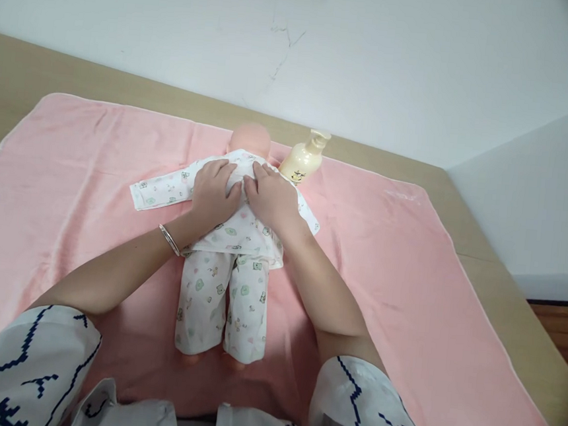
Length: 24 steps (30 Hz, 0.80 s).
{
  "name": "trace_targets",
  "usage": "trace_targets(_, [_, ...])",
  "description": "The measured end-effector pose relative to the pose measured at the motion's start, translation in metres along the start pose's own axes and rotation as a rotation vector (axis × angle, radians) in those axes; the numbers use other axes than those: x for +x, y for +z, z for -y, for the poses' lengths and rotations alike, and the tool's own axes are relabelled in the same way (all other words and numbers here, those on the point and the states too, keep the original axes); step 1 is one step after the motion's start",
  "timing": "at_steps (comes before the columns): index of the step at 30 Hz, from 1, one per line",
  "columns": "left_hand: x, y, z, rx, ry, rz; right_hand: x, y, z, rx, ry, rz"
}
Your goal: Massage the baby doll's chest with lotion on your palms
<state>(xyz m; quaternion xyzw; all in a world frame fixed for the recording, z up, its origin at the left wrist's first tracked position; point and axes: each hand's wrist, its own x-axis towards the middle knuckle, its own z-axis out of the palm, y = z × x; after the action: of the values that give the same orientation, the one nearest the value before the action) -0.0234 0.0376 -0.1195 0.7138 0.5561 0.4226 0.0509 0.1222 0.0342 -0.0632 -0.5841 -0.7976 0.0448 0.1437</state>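
Note:
A baby doll (249,140) lies stretched out with its smooth, bald head away from me; no face shows. It wears a white patterned long-sleeved top (234,238) and matching trousers (202,302). My left hand (213,193) rests on the upper left of the top, fingers spread. On the upper right, my right hand (273,197) lies flat with its fingers extended and its thumb near my left thumb. Both hands touch the cloth and grip nothing. The doll's left-side sleeve reaches out flat; the other is partly behind my right hand and wrist.
Beneath the doll spreads a pink blanket (380,301) on a wooden surface (487,274). A cream pump bottle (302,160) leans beside the doll's head, to the right. A white wall (180,31) rises behind, meeting another wall at the right.

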Motion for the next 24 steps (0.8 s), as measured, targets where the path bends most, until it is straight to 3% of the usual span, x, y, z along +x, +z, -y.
trace_targets(5, [0.006,0.006,0.012,-0.073,0.037,0.116,0.017,0.011,-0.024,0.046,-0.095,0.038])
trace_targets(10, [0.004,0.002,0.009,-0.049,0.137,0.001,0.006,0.006,-0.012,-0.033,-0.104,0.007])
trace_targets(14, [-0.001,-0.002,0.002,-0.041,0.125,-0.056,-0.008,-0.003,0.005,-0.116,-0.070,-0.048])
trace_targets(17, [-0.002,-0.002,0.001,-0.017,0.068,-0.057,-0.005,-0.001,0.002,-0.050,-0.027,-0.018])
trace_targets(21, [0.001,0.005,0.006,-0.014,0.014,0.021,0.009,0.009,-0.016,0.024,-0.075,0.035])
trace_targets(24, [0.005,0.007,0.012,-0.017,0.059,0.078,0.014,0.012,-0.023,0.040,-0.111,0.036])
